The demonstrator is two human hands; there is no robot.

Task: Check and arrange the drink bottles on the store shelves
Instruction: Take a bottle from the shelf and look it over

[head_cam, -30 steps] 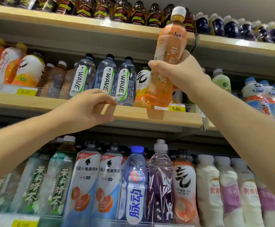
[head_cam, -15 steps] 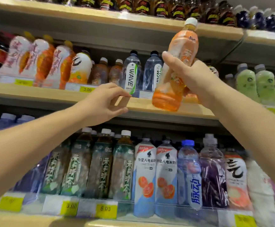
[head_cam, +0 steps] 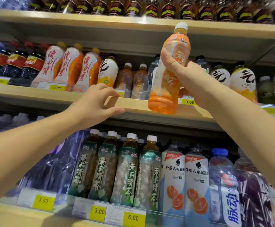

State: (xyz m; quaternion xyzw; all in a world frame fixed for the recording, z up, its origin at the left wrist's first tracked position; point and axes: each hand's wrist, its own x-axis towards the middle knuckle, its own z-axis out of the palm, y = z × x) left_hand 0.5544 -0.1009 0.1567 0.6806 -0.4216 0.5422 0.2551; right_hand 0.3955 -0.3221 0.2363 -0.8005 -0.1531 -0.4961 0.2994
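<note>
Our right grip (head_cam: pixel 187 79) is clamped round the middle of the orange bottle (head_cam: pixel 180 46), thumb across its front and fingers behind. The bottle's long axis runs near upright. Its white cap is above the grip, leaning a little right, and its base hangs below, in front of the shelf edge (head_cam: pixel 136 104). Left of that, our left grip (head_cam: pixel 92 102) pinches the shelf edge, fingers on top, thumb underneath. Brown tea bottles (head_cam: pixel 128 77) stand behind, between the grips.

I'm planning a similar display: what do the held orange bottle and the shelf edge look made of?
Orange bottle: probably clear glossy plastic; the drink shows through its ribbed base. Shelf edge: pale matte wood look, maybe laminate; grain unclear.
</note>
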